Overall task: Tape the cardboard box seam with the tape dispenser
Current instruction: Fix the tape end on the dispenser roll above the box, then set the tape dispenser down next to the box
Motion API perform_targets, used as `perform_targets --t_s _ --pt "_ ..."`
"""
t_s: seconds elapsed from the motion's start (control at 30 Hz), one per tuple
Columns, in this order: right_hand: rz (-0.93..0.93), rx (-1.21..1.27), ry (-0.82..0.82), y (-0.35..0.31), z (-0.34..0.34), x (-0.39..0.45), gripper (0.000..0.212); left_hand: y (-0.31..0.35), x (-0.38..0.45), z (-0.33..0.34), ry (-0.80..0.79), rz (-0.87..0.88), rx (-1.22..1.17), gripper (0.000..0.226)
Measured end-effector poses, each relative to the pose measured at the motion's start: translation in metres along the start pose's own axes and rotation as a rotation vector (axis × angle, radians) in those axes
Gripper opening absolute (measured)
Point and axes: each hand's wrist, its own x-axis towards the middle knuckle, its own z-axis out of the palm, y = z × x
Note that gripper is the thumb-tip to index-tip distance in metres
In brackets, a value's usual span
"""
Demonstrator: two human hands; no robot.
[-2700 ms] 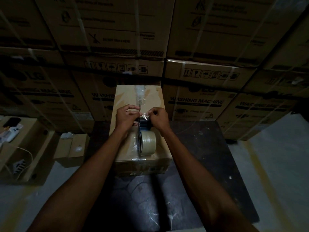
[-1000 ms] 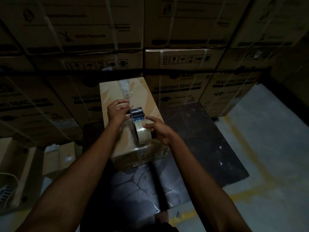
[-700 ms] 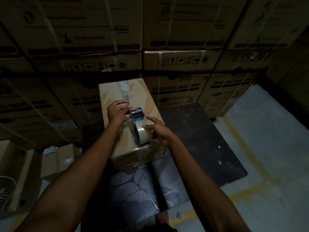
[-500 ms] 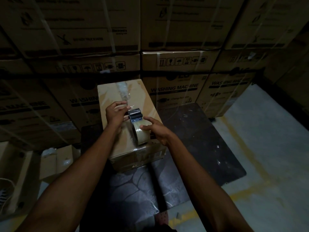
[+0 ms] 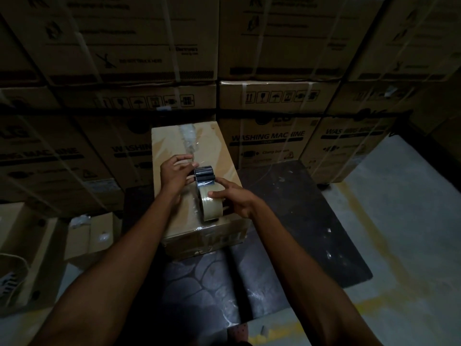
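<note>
— Where light falls, lit well enough to place the cardboard box (image 5: pixel 197 196)?

— Yes. Sits on a dark mat (image 5: pixel 287 221) on the floor, long side running away from the camera, close in front of a wall of stacked washing machine cartons (image 5: pixel 269 136).

— And the tape dispenser (image 5: pixel 207 188)?

— Stands on top of the box, on the centre seam, about midway along it. Dark metal head at the far end, pale tape roll (image 5: pixel 211 207) at the near end.

— Left hand (image 5: pixel 174 173)?

— Rests on the box lid just left of the dispenser's head. Fingers (image 5: pixel 183 158) curled, tips pinched at the clear tape (image 5: pixel 188 139) right where it leaves the head. Hard to tell in this gloom how firm the pinch is.

— Right hand (image 5: pixel 234 198)?

— Lies against the right side of the roll, fingers spread and flat, thumb over the top of the roll. Steadies rather than clenches; not closed around anything.

— Any tape already down?

— Wrinkled clear strip along the seam, from the far edge of the lid toward the left fingertips. More shiny film over the near end and down the front face.

— Anything else close by?

— Smaller open cartons (image 5: pixel 89 236) on the floor to the left.
</note>
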Motion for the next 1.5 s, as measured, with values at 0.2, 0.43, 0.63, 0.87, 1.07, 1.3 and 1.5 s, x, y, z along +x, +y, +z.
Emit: perform_targets --t_s 0.2,0.43,0.63,0.87,1.07,1.3,1.5 --pt "-0.027 -0.024 -0.019 0.000 -0.011 0.003 0.069 0.000 -0.003 0.001 -0.038 0.035 -0.008 0.033" --pt "-0.124 0.074 0.057 0.008 -0.051 -0.018 0.067 -0.021 -0.034 0.020 -0.291 0.193 0.082 0.074" --pt "-0.160 0.140 0.171 0.008 -0.108 -0.037 0.071 -0.058 -0.042 0.049 -0.334 0.195 0.366 0.084" --pt "-0.132 0.161 0.283 0.025 -0.167 -0.025 0.072 -0.086 -0.038 0.070 -0.399 0.263 1.107 0.096" --pt "-0.040 0.190 0.285 0.057 -0.184 0.012 0.071 -0.097 -0.038 0.076 -0.399 0.292 1.370 0.105" --pt "0.098 0.267 0.266 0.112 -0.180 0.074 0.065 -0.098 -0.039 0.080 -0.396 0.267 1.474 0.091" --pt "0.200 0.244 0.259 0.160 -0.173 0.124 0.049 -0.099 -0.039 0.080 -0.382 0.273 1.488 0.096"
